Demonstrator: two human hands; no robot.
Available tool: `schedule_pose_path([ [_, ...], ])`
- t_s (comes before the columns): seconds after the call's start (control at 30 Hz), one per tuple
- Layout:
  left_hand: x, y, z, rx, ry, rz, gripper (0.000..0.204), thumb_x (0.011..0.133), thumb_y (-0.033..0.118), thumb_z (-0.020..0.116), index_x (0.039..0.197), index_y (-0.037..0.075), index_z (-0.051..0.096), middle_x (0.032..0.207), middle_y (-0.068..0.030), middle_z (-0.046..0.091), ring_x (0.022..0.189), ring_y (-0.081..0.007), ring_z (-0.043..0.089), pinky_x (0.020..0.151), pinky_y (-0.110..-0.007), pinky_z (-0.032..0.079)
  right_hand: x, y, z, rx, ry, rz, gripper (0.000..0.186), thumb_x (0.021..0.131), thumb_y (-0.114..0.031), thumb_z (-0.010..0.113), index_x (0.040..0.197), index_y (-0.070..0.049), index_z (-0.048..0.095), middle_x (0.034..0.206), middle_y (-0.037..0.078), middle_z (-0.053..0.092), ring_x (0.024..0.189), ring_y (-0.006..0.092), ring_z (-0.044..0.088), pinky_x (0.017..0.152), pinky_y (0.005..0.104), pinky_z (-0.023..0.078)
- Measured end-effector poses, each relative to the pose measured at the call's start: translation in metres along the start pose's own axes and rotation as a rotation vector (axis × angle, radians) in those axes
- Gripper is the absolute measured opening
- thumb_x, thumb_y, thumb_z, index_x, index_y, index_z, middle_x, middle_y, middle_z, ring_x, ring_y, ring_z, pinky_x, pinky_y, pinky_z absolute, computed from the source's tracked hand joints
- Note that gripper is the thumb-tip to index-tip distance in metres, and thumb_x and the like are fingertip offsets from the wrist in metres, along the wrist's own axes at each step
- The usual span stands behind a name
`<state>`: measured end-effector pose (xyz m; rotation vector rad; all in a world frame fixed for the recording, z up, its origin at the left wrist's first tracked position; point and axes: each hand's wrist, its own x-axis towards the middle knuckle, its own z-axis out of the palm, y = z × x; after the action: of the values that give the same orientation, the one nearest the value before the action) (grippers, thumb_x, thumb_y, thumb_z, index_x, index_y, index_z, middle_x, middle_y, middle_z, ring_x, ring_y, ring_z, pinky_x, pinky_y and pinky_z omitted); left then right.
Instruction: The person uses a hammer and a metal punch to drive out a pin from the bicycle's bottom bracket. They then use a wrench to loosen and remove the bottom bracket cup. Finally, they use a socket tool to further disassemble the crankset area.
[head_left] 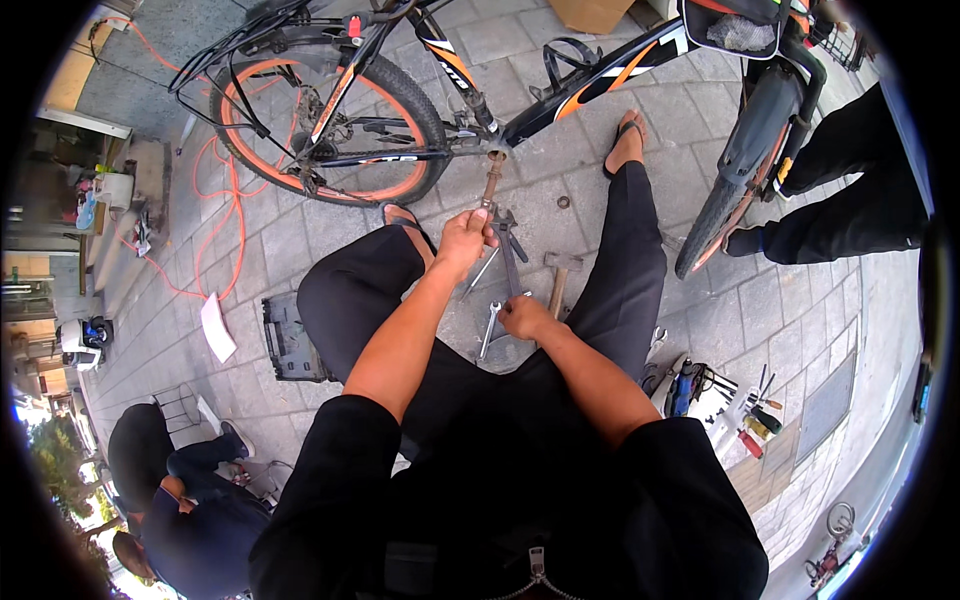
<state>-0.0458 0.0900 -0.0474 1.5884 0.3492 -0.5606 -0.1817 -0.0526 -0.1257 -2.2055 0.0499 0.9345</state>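
My left hand (463,242) is closed around the lower end of a rusty bottom bracket spindle (494,176), which sticks out of the frame of a black, orange and white bicycle (590,85). Right beside those fingers is the open jaw of a dark wrench (508,250); whether the jaw touches the spindle, I cannot tell. Lower down, my right hand (527,318) grips the wrench by its handle end. On the paving between my legs lie a hammer (559,285), a shiny combination spanner (490,330) and a small round ring (563,202).
An orange cable (238,215) winds over the paving at left, near a dark plastic tool case (289,338). Screwdrivers (762,420) and other tools lie at right. One person (850,200) stands by the front wheel (735,190); another (190,490) is at lower left.
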Motion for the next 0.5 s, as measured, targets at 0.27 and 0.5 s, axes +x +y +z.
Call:
schedule_pose_path([
  [0.27,-0.018,-0.001,0.019,0.027,-0.065,0.108,0.041,0.106,0.036,0.065,0.129,0.002,0.063,0.106,-0.005,0.07,0.091,-0.0157,0.071,0.067,-0.03,0.055,-0.01,0.005,-0.002,-0.004,0.002,0.022,0.04,0.094,-0.036,0.065,0.112,-0.001,0.076,0.112,0.027,0.074,0.11,0.0415,0.071,0.097,0.0479,0.055],
  [0.5,-0.021,0.057,0.01,-0.053,0.03,-0.056,0.061,0.101,0.037,0.073,0.146,0.002,0.052,0.138,-0.0127,0.064,0.12,-0.0304,0.066,0.099,-0.047,0.055,-0.013,0.004,-0.011,0.003,0.021,0.047,0.044,0.095,-0.035,0.063,0.116,0.002,0.075,0.121,0.028,0.072,0.116,0.0425,0.069,0.101,0.048,0.054],
])
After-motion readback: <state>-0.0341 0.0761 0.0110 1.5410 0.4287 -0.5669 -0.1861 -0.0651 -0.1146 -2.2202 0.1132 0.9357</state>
